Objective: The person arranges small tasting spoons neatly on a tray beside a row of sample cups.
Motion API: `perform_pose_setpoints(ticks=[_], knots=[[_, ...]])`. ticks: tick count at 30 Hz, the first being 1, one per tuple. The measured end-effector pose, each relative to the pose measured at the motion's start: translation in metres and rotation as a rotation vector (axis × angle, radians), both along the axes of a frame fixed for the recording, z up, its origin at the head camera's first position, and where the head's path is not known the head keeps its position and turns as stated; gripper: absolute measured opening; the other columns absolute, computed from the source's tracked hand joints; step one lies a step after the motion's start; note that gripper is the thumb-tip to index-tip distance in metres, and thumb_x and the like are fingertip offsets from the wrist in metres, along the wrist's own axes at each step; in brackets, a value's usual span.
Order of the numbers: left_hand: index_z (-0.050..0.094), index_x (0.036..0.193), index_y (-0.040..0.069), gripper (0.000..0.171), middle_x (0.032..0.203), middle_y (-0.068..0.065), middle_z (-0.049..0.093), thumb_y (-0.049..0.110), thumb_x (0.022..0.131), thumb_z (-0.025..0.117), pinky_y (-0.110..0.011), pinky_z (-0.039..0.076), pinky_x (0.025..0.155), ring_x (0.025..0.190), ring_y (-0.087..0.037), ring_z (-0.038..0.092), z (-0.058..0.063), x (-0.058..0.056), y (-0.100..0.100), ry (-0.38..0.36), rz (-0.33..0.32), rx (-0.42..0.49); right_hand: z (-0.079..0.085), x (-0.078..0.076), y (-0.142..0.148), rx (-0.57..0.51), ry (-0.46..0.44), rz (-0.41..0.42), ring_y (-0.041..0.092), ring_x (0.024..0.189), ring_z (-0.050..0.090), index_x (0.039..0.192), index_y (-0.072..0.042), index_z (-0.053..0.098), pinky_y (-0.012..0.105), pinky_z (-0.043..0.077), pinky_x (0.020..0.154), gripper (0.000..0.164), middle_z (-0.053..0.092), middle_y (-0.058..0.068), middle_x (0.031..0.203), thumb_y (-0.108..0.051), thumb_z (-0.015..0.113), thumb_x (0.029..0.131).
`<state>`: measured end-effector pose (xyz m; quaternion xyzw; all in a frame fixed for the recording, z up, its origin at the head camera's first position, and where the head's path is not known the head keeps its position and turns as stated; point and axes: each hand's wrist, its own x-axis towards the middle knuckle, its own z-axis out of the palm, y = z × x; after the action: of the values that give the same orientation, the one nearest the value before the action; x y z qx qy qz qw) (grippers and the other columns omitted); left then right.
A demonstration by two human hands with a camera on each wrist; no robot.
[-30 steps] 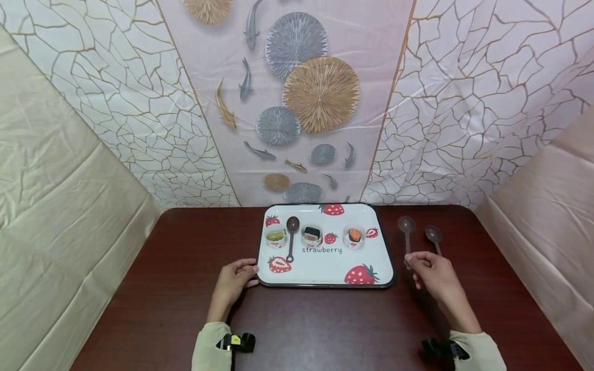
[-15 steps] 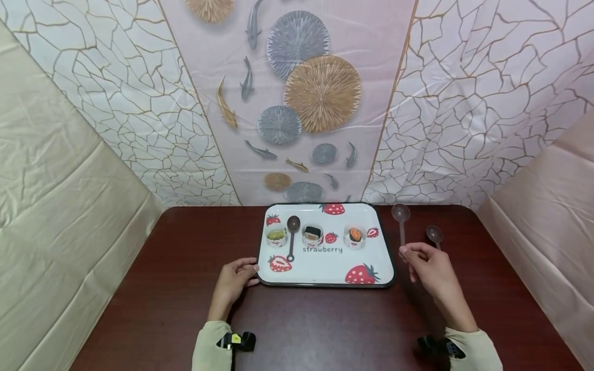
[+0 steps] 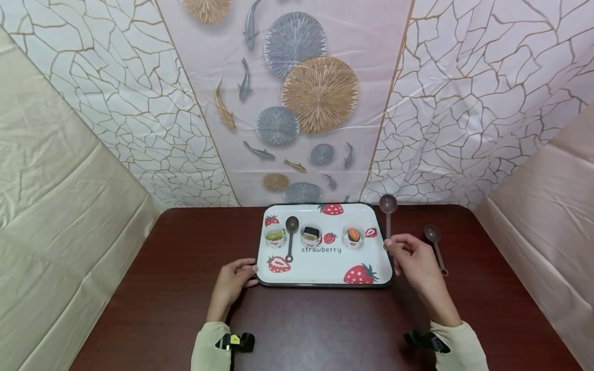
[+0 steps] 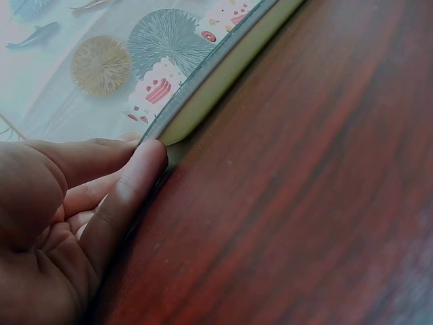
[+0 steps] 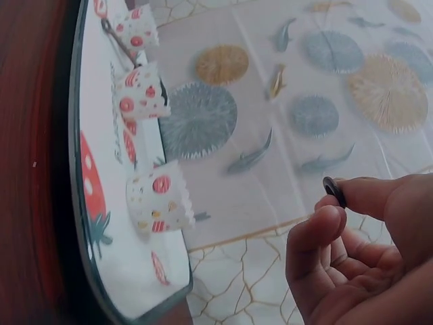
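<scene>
In the head view, my right hand (image 3: 415, 263) pinches a brown plastic spoon (image 3: 388, 206) near the handle end, bowl pointing away, by the tray's right side. The right wrist view shows the handle's end (image 5: 333, 191) between thumb and finger. My left hand (image 3: 233, 281) holds the left rim of a white strawberry-print tray (image 3: 320, 273); its thumb and finger meet at the rim in the left wrist view. On the tray a dark spoon (image 3: 291, 237) lies between the left sushi cup (image 3: 276, 237) and the middle sushi cup (image 3: 311, 235). A third cup (image 3: 353, 236) with orange-topped sushi sits to the right.
Another brown spoon (image 3: 435, 247) lies on the dark wooden table (image 3: 320, 330), right of my right hand. A patterned cloth (image 3: 320, 180) hangs behind the table's far edge. Beige cloth panels (image 3: 60, 206) flank both sides.
My right hand has moved left and away with the spoon, from the table area toward the tray's right edge. The other loose spoon's handle is uncovered. The left hand stays at the rim.
</scene>
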<state>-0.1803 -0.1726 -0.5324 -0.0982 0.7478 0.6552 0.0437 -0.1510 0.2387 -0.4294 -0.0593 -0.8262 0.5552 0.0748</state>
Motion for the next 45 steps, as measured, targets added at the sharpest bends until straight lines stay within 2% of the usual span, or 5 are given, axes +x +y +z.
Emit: perform_pose_setpoints(ticks=[8,16,23,35,45], knots=[[0.070,0.129,-0.006,0.031,0.105,-0.018,0.073,0.003,0.099,0.073,-0.030,0.068,0.075,0.091,-0.018,0.073,-0.001,-0.002,-0.001,0.000,0.003,0.002,0.008,-0.003,-0.019,-0.022,-0.008,-0.003,0.013,0.052,0.055,0.116,0.002,0.068,0.025,0.047,0.047,0.029,0.063,-0.003,0.082,-0.024,0.068,0.106],[0.070,0.129,-0.005,0.032,0.103,-0.016,0.073,0.005,0.099,0.074,-0.030,0.068,0.075,0.091,-0.017,0.072,-0.001,-0.002,0.000,-0.002,0.002,0.005,0.010,-0.007,-0.037,-0.019,0.013,0.016,0.016,0.051,0.056,0.115,0.001,0.070,0.025,0.042,0.045,0.029,0.063,0.001,0.080,-0.026,0.070,0.105],[0.070,0.129,-0.005,0.031,0.102,-0.015,0.073,0.004,0.099,0.073,-0.029,0.068,0.075,0.091,-0.017,0.072,-0.001,-0.002,0.000,-0.001,0.004,0.007,0.005,-0.012,-0.050,-0.105,0.024,0.023,0.015,0.050,0.057,0.117,0.004,0.067,0.026,0.053,0.048,0.026,0.062,0.002,0.076,-0.019,0.067,0.107],[0.070,0.129,-0.005,0.032,0.104,-0.016,0.074,0.005,0.099,0.074,-0.030,0.068,0.075,0.092,-0.018,0.073,0.000,-0.001,0.000,0.004,0.002,0.002,-0.001,-0.015,-0.070,-0.207,0.002,0.029,0.015,0.051,0.056,0.122,0.007,0.063,0.026,0.056,0.047,0.020,0.057,0.006,0.075,-0.006,0.056,0.108],[0.070,0.130,-0.005,0.033,0.102,-0.015,0.073,0.005,0.099,0.074,-0.030,0.068,0.075,0.090,-0.017,0.073,0.001,-0.001,-0.001,0.002,0.000,0.003,-0.018,-0.022,-0.082,-0.268,-0.033,0.000,0.010,0.053,0.053,0.130,0.010,0.058,0.027,0.056,0.045,0.029,0.057,0.006,0.084,0.002,0.050,0.103]])
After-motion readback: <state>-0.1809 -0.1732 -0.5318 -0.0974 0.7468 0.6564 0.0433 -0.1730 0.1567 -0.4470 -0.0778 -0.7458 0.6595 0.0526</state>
